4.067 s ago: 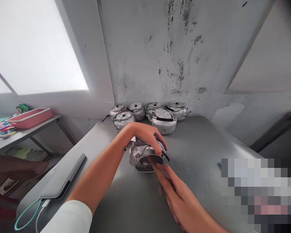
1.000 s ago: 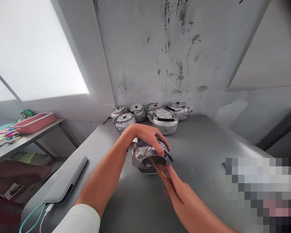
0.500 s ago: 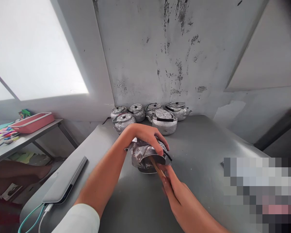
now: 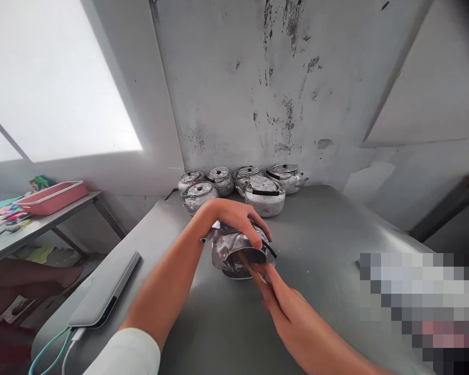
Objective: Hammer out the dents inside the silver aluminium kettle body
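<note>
A small silver metal kettle [image 4: 220, 249] lies tilted on the grey table, its round mouth facing me. My left hand [image 4: 238, 217] curls over its upper side and grips it, the fingers partly hidden behind it. In my right hand [image 4: 279, 302] is a slim wooden stick [image 4: 255, 272], its far end inside the kettle's mouth. What that end touches cannot be made out. The kettle's black handle [image 4: 271, 249] shows at the right, close to the left fingertips.
Several silver kettles [image 4: 266, 203] with lids stand at the table's far end by a stained wall. A grey power bank [image 4: 103, 297] with cables lies on the left. Further left, a pink basket [image 4: 54, 198] sits on a side table. A person's legs [image 4: 31, 281] show below it.
My right hand and the stick have shifted very slightly, with the stick's tip a little further left inside the kettle's mouth. The left hand keeps its hold.
</note>
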`<state>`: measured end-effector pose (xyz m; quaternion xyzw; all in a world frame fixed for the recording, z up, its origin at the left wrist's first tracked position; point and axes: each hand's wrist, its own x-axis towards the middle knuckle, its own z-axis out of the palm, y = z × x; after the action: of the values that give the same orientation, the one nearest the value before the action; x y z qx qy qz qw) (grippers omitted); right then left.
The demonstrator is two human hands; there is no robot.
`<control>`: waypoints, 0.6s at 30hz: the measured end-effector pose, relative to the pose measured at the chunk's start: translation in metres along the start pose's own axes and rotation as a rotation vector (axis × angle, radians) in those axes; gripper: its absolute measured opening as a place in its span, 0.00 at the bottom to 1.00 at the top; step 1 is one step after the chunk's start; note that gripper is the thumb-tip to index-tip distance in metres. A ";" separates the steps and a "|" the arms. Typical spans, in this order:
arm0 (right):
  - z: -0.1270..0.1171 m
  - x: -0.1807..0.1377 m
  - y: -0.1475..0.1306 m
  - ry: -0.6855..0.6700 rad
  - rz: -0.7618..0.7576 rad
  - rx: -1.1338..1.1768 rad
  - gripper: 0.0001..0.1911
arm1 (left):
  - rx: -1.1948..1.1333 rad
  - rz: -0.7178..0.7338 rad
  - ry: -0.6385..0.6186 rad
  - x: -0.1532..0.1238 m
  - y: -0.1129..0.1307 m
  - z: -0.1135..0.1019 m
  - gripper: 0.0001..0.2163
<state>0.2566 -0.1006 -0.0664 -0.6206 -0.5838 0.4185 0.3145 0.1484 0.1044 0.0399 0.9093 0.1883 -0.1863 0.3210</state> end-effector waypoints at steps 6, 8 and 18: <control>0.003 0.002 0.009 0.014 0.005 -0.020 0.25 | 0.000 0.004 -0.008 0.000 -0.001 0.000 0.26; 0.003 0.002 0.010 0.022 0.005 -0.023 0.25 | 0.000 0.013 -0.007 0.000 -0.002 0.000 0.26; 0.002 0.003 0.008 0.011 -0.002 -0.047 0.25 | -0.015 0.021 -0.012 0.002 -0.004 0.000 0.26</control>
<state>0.2586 -0.0990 -0.0744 -0.6298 -0.5922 0.4008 0.3034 0.1483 0.1076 0.0371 0.9077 0.1779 -0.1869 0.3308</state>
